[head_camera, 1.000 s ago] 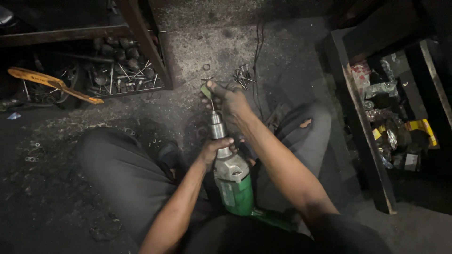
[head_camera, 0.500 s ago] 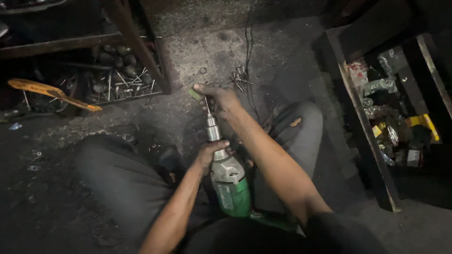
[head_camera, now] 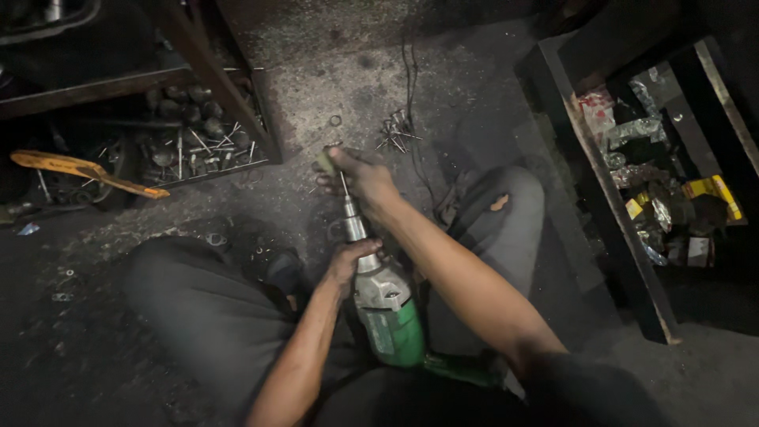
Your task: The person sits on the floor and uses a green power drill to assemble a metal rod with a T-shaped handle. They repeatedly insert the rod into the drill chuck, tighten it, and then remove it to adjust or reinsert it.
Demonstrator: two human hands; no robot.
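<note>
1 green-and-silver electric drill (head_camera: 387, 312) lies btwn the knees, above the floor. L hand (head_camera: 352, 261) clenched round its silver chuck; R hand (head_camera: 360, 175), arm extended, pinches 1 small pale green piece (head_camera: 325, 163) at bit tip.

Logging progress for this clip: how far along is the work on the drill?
Done: a bit already sits in the green drill. In hand: the left hand grips the chuck while the right hand holds the bit's tip with a small pale piece. Left: nothing shows drilling started; loose screws lie untouched on the floor.
</note>
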